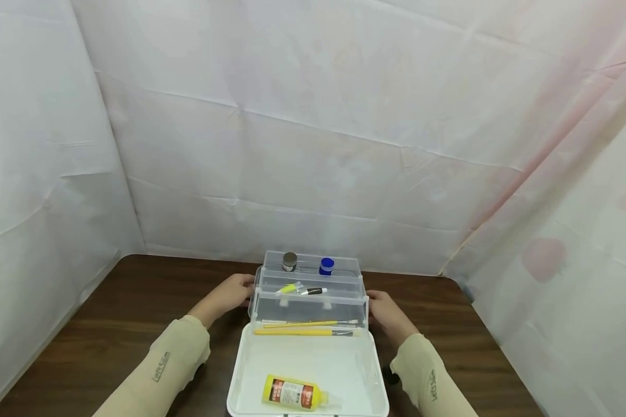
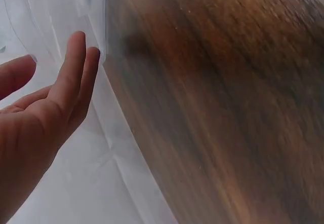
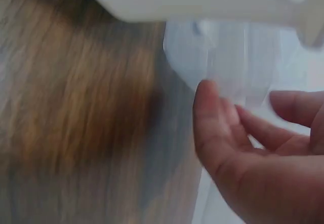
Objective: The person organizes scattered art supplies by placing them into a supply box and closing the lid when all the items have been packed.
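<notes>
The clear tiered box [image 1: 309, 301] stands open on the brown table [image 1: 109, 324], its 3 trays stepped back above the white lid [image 1: 313, 370] that lies flat toward the person. The left hand [image 1: 228, 296] is at the box's left end and the right hand [image 1: 386, 313] at its right end, fingers straight and relaxed in both wrist views, clamped on nothing; whether the palms actually touch the plastic I cannot tell.

Between the hands, the nearest tray holds 2 yellow brushes [image 1: 305, 328], the middle one small tubes [image 1: 301, 289], and the farthest a grey jar [image 1: 290, 262] and a blue jar [image 1: 326, 266]. A yellow bottle [image 1: 292, 395] lies in the lid.

To handle the trays well, both sides should get equal, level pressure, so the jars stay upright and the brushes do not roll.
</notes>
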